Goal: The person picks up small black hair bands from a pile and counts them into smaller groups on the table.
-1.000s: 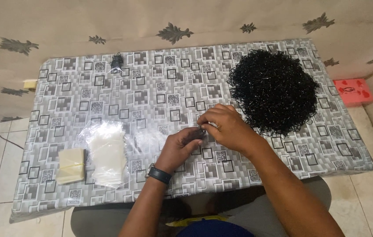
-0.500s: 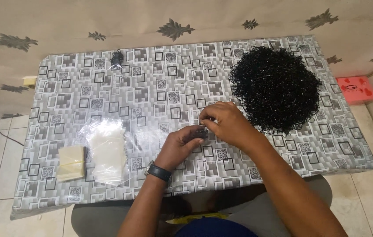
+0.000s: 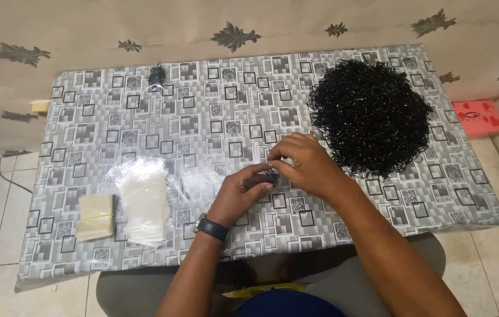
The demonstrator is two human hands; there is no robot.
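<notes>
My left hand and my right hand meet over the middle of the table, fingertips pinched together on a small bunch of black bands. A wristwatch is on my left wrist. A large heap of the same thin black bands lies just right of my right hand. A stack of clear plastic bags lies to the left of my left hand.
A cream pad bound with a rubber band sits at the front left. A small dark filled bag rests at the far edge. A red box is on the floor at right. A patterned wall runs behind the table.
Both hands stay together at the same spot, with only slight finger movement around the black bands.
</notes>
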